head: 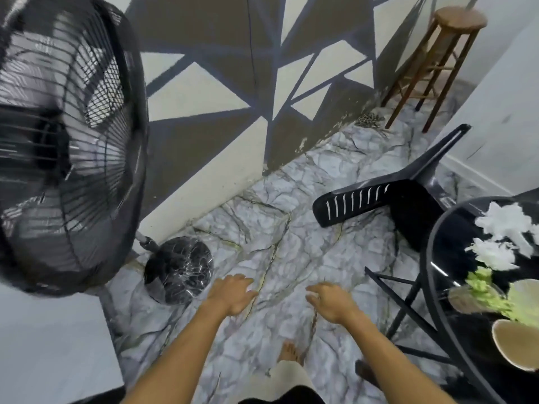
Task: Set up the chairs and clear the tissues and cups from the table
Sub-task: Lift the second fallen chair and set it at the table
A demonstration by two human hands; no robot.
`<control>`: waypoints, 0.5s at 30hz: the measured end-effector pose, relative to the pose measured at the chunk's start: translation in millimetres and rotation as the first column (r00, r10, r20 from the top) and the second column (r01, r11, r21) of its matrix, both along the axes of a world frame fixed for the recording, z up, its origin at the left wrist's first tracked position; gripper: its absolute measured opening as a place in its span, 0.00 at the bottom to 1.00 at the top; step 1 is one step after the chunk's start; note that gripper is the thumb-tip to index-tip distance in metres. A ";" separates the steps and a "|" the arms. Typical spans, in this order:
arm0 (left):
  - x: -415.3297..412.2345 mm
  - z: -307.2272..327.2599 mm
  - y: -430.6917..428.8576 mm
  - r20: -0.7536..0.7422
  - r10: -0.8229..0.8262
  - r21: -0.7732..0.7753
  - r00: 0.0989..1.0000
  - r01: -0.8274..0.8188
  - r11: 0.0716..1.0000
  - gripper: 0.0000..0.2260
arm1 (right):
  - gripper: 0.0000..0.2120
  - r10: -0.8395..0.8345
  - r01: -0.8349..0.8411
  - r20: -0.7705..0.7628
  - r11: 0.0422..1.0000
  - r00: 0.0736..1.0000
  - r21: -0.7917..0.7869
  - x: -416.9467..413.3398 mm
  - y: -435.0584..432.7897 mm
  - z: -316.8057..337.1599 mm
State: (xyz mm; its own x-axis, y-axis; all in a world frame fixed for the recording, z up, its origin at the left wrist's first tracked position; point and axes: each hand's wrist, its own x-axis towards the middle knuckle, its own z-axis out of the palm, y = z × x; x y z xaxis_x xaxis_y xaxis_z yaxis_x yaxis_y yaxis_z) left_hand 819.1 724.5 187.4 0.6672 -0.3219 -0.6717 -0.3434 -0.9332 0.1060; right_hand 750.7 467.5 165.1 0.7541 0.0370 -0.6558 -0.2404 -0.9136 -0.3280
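A black plastic chair (388, 199) lies tipped on its side on the marble floor, its slotted back toward me and one leg pointing up to the right. To its right stands a round black glass table (437, 258). White crumpled tissues (504, 228) and a green tissue (490, 295) lie on it, beside beige cups (519, 348) at the right edge. My left hand (233, 294) and my right hand (331, 301) are stretched out over the floor, fingers apart, holding nothing, well short of the chair.
A large black standing fan (67, 141) fills the left side, its round base (178, 269) on the floor near my left hand. A wooden stool (437, 62) stands in the far corner. A patterned wall runs behind. My bare foot (288, 352) is below.
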 end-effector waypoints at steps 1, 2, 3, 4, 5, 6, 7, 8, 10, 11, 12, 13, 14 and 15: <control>18.2 1.7 -7.8 0.003 -0.010 0.000 1.000 0.010 1.000 0.25 | 0.23 -0.004 0.004 0.007 1.000 1.000 0.002 17.1 -7.1 1.5; 35.8 2.7 -14.9 0.006 -0.018 0.003 1.000 0.018 1.000 0.25 | 0.22 -0.015 0.015 0.013 1.000 1.000 -0.001 33.4 -13.7 4.6; 54.3 2.9 -22.0 0.012 -0.031 0.007 0.999 0.031 0.999 0.25 | 0.22 -0.030 0.031 0.020 1.000 0.999 -0.004 49.9 -21.2 4.9; 73.4 2.5 -28.4 0.016 -0.044 0.009 0.999 0.044 0.999 0.24 | 0.21 -0.053 0.054 0.024 0.999 0.998 -0.003 66.4 -27.9 5.3; 93.0 2.2 -34.9 0.024 -0.061 0.010 0.998 0.061 0.998 0.25 | 0.20 -0.071 0.071 0.031 0.997 0.997 0.001 83.1 -34.4 5.0; 111.8 2.6 -42.0 0.025 -0.072 0.013 0.997 0.071 0.997 0.25 | 0.20 -0.084 0.084 0.040 0.996 0.996 0.007 99.8 -40.3 5.0; 130.5 1.7 -48.5 0.031 -0.086 0.015 0.996 0.085 0.996 0.24 | 0.21 -0.095 0.095 0.049 0.995 0.994 0.013 116.3 -46.6 2.4; 149.6 0.6 -54.6 0.031 -0.097 0.019 0.995 0.097 0.995 0.24 | 0.21 -0.102 0.102 0.053 0.995 0.993 0.018 133.0 -52.4 0.9; 189.0 -2.1 -66.4 0.028 -0.127 0.033 0.991 0.126 0.991 0.24 | 0.22 -0.106 0.106 0.061 0.994 0.992 0.011 167.4 -62.9 -0.3; 208.7 -3.8 -73.0 0.022 -0.145 0.043 0.989 0.144 0.989 0.24 | 0.22 -0.111 0.111 0.064 0.994 0.992 0.000 184.6 -68.4 -1.3; 228.0 -5.9 -79.8 0.014 -0.156 0.048 0.988 0.155 0.987 0.23 | 0.22 -0.123 0.124 0.057 0.992 0.991 -0.005 200.9 -73.4 -1.5; 247.5 -7.7 -87.0 0.005 -0.164 0.051 0.986 0.164 0.985 0.23 | 0.23 -0.140 0.140 0.057 0.990 0.989 -0.006 217.4 -78.4 -2.4; 266.9 -9.2 -94.6 -0.011 -0.173 0.058 0.985 0.173 0.983 0.23 | 0.23 -0.161 0.161 0.053 0.987 0.986 -0.002 233.4 -83.1 -0.9; 285.8 -9.8 -103.0 -0.030 -0.188 0.068 0.982 0.190 0.980 0.22 | 0.24 -0.182 0.182 0.048 0.983 0.982 0.008 248.8 -88.2 -1.2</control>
